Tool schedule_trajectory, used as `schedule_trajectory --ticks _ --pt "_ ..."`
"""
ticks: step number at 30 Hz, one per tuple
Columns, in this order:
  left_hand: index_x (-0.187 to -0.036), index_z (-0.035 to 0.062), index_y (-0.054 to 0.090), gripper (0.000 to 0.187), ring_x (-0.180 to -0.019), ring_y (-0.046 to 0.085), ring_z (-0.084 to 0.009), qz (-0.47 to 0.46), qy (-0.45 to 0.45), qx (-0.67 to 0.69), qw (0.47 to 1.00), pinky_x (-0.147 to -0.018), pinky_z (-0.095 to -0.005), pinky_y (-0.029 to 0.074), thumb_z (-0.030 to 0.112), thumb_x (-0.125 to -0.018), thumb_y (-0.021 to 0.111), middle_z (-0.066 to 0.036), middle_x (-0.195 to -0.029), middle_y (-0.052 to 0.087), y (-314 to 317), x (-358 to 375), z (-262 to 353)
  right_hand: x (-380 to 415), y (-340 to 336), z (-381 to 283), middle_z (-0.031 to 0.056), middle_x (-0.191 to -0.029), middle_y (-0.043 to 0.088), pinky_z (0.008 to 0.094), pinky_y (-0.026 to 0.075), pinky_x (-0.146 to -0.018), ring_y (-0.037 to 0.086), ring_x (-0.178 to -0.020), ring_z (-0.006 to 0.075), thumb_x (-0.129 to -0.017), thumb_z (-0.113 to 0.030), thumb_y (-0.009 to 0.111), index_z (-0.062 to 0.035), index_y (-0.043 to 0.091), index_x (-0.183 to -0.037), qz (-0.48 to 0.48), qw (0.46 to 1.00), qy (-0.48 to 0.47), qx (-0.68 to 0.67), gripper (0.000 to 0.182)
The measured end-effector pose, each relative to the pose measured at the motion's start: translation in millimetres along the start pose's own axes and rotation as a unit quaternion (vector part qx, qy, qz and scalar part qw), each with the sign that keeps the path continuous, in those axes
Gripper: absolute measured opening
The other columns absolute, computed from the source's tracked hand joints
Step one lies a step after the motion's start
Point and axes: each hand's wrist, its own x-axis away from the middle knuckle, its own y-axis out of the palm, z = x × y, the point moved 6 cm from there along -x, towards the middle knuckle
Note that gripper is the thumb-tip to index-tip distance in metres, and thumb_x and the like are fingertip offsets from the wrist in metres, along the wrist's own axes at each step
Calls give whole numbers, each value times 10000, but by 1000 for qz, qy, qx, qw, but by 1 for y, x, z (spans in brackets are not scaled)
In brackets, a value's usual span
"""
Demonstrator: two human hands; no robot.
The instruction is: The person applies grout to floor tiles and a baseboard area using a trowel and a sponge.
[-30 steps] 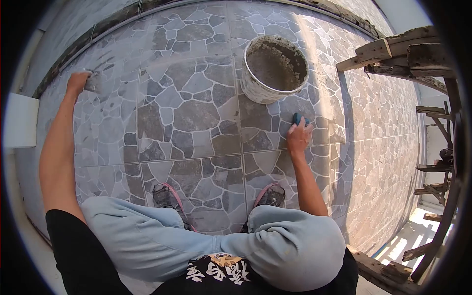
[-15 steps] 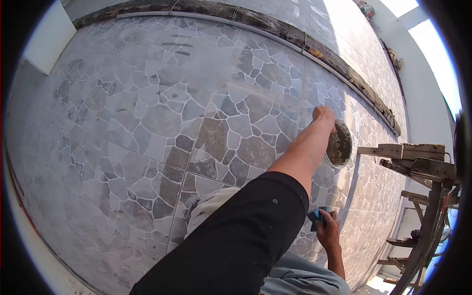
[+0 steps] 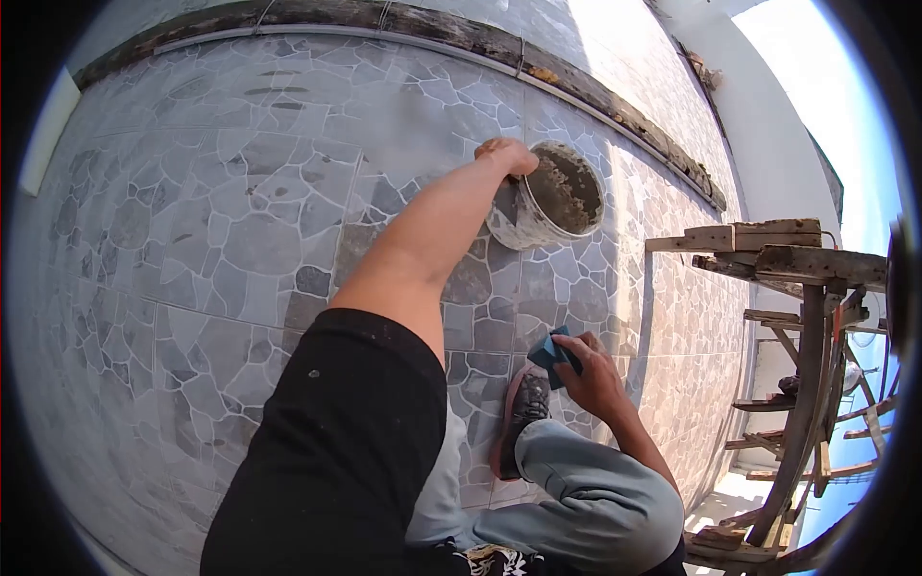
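My left hand [image 3: 506, 156] is closed at the near-left edge of a white, mortar-smeared bucket [image 3: 514, 219]; whether it grips the rim or a handle is hidden. Inside the bucket, grey wet-looking mortar [image 3: 567, 192] coats the wall and bottom. In my right hand [image 3: 591, 374] is a blue angular block [image 3: 549, 350], pinched between thumb and fingers above the floor, just past the toe of my shoe [image 3: 526, 408]. I cannot make out whether this block is a sponge or a tool.
Stone-patterned floor tiles [image 3: 279, 240] spread all around. A long weathered timber [image 3: 451, 40] lies across the far side. Rough wooden planks on a trestle [image 3: 768, 250] stand at the right, with more lumber below. A white wall [image 3: 759, 125] rises behind.
My view has swung right. The bucket has shifted away and left over the tiles with my left hand on it. My right hand still holds the blue block; my shoe has come into view.
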Motion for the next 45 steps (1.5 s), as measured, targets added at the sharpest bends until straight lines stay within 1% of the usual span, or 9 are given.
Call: schedule_trajectory --ticks 4,10,16,20,26,31,38,41,45 --pt "-839 -10 693 279 -590 663 -224 47 -10 -9 999 -515 -352 489 250 -778 611 -131 -761 679 -57 0 -56 -20 31 21 203 -1123 611 435 487 -902 618 -1026 394 -848 -122 679 -62 617 -1281 -5 999 -5 -51 441" --pt "-703 76 620 240 -446 489 -128 119 -65 196 971 -388 -293 268 296 -801 615 -54 -582 573 -116 29 -151 -28 116 92 190 -1129 598 455 487 -907 605 -1048 384 -840 -91 668 -81 624 -1267 -18 995 -19 -93 430" --pt "-756 64 635 282 -504 535 -145 146 -140 184 962 -443 -280 367 336 -831 621 -51 -643 608 -146 61 -190 -69 142 130 117 -1090 623 429 468 -943 590 -1045 328 -775 -20 642 -99 680 -1160 97 976 -193 -13 395" --pt "-764 52 676 529 -530 550 -152 211 -157 163 951 -475 -277 394 574 -845 657 -61 -655 630 -153 85 -181 -177 116 154 96 -1012 621 422 479 -893 595 -1022 304 -782 -13 631 -111 707 -1110 152 953 -260 -7 351" --pt "-725 -7 716 668 -494 554 -173 345 -196 -42 917 -476 -293 412 644 -848 629 -78 -604 599 -248 174 -194 -382 60 185 99 -1107 638 433 481 -910 599 -1064 317 -878 -80 548 -165 711 -1167 252 952 -167 46 342" --pt "-744 23 725 557 -495 562 -164 391 -246 -192 866 -457 -307 408 559 -872 645 -61 -582 587 -308 273 -218 -342 90 174 149 -1123 606 447 457 -866 583 -1059 329 -870 -97 551 -49 652 -1211 291 937 -165 101 359" --pt "-755 40 730 467 -511 589 -176 389 -344 -218 826 -452 -331 451 492 -868 690 -70 -603 610 -346 374 -307 -108 139 169 152 -1045 581 416 446 -813 568 -1013 305 -812 -57 583 13 671 -1160 64 955 -284 52 366" --pt "-739 39 736 457 -497 588 -188 447 -367 -122 806 -450 -342 455 478 -860 707 -74 -603 617 -324 359 -352 -126 132 179 150 -1032 578 422 445 -809 567 -1006 317 -802 -50 594 -19 686 -1153 78 969 -232 -22 364" --pt "-700 62 749 444 -483 565 -164 345 -312 -192 864 -443 -322 414 477 -855 714 -44 -576 602 -287 288 -349 -255 108 172 156 -1006 572 432 463 -824 575 -978 332 -817 -62 589 -36 692 -1085 232 948 -215 27 288"
